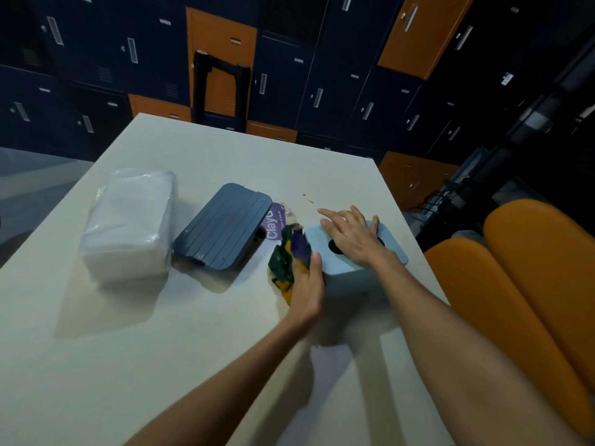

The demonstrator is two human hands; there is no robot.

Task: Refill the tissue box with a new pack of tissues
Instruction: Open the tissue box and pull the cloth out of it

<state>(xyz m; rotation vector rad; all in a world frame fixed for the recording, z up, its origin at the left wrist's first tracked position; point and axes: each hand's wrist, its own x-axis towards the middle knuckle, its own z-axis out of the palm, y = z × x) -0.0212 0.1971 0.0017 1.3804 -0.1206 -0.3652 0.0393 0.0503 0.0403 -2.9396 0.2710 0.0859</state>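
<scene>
A light blue tissue box (341, 268) with a dark round hole in its top stands at the table's right side. My right hand (352, 235) rests flat on its top, fingers spread. My left hand (306, 291) grips a crumpled green, purple and yellow wrapper (286, 259) against the box's left side. A dark blue ribbed lid (222, 226) lies flat in the middle of the table. Further left sits a new pack of white tissues (128, 223) in clear plastic.
A purple printed wrapper piece (273, 223) pokes out from under the dark lid. The cream table (161, 333) has a small brown stain (308, 197). Orange seats (531, 268) stand to the right. Dark and orange lockers (222, 59) fill the back.
</scene>
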